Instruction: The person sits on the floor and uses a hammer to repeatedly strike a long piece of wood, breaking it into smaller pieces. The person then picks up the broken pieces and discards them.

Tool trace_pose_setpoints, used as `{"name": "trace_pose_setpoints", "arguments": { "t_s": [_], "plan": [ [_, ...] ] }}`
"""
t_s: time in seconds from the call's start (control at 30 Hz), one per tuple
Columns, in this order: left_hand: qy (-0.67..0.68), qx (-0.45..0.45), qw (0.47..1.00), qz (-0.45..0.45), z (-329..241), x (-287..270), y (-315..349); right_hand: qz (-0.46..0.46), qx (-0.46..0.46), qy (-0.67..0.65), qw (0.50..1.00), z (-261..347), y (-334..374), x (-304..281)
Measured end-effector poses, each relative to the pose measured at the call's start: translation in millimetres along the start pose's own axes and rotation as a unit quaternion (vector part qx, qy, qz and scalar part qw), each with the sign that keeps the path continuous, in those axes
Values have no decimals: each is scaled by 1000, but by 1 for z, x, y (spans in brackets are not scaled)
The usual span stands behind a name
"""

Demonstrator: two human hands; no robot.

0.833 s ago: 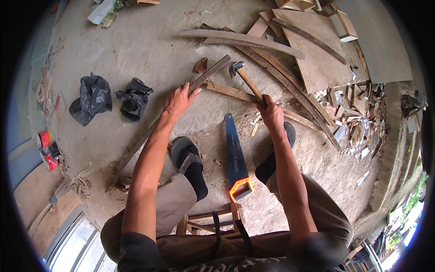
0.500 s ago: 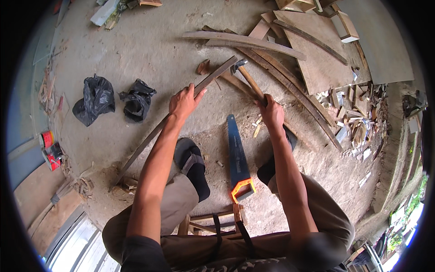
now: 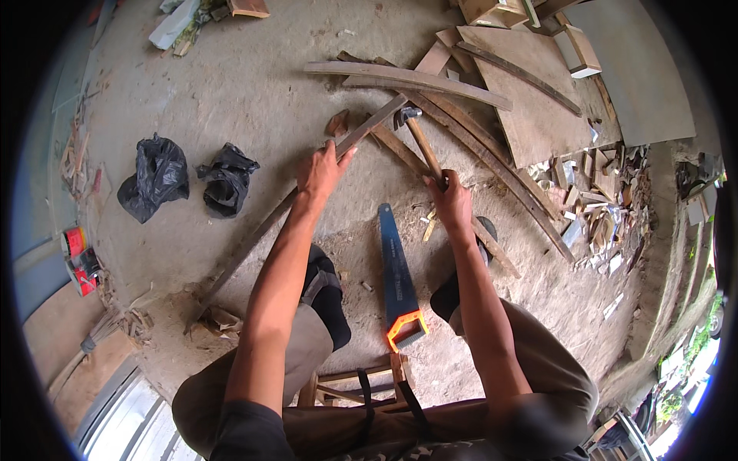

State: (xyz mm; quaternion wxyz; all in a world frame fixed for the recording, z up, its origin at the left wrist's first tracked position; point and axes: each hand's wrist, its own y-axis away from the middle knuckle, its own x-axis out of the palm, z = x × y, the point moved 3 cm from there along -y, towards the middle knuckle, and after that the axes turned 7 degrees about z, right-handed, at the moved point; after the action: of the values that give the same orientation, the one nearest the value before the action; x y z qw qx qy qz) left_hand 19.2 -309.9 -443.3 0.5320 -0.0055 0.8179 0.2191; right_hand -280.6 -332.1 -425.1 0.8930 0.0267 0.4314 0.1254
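Note:
My left hand (image 3: 321, 170) is wrapped round a long narrow wooden strip (image 3: 261, 230), which slants from the floor at lower left up to its far end in the middle. In my right hand (image 3: 452, 201) is a claw hammer (image 3: 424, 146), gripped by its wooden handle. The dark hammer head lies close beside the strip's far end; whether they touch I cannot tell. Between my feet a handsaw (image 3: 397, 269) with a blue blade and orange handle rests on the concrete floor.
Several long boards (image 3: 477, 127) lie crossed beyond the hammer, near a plywood sheet (image 3: 523, 100). Wood scraps (image 3: 603, 207) are heaped at right. Two black plastic bags (image 3: 157, 177) lie at left. A wooden stool (image 3: 346, 376) is beneath me.
The hammer head has shifted slightly right and down, with my right hand a little lower and further left. My left hand has moved slightly down and right, still holding the strip.

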Motion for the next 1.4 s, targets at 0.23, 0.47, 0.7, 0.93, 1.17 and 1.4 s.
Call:
{"name": "trace_pose_setpoints", "arguments": {
  "t_s": [0.23, 0.47, 0.7, 0.93, 1.17, 1.4],
  "plan": [
    [-29, 19, 992, -124, 1, 44, -20, 16, 8, -23, 1000, 8, 5, 2],
    [-82, -20, 996, -30, -17, 7, -6, -20, -43, -104, 993, 43, 49, -2],
    [-115, 28, 984, -136, -28, 23, 1, 92, -9, -6, 996, 38, 74, 7],
    [-55, 12, 997, -50, -28, 11, 3, 58, -23, -49, 997, 29, 75, 11],
    [-65, 17, 997, -35, -22, 13, -4, 43, -62, -50, 996, 52, 77, 8],
    [-99, 17, 994, -40, -22, 6, -5, 78, -52, 13, 996, 45, 61, 3]
  ]
}}
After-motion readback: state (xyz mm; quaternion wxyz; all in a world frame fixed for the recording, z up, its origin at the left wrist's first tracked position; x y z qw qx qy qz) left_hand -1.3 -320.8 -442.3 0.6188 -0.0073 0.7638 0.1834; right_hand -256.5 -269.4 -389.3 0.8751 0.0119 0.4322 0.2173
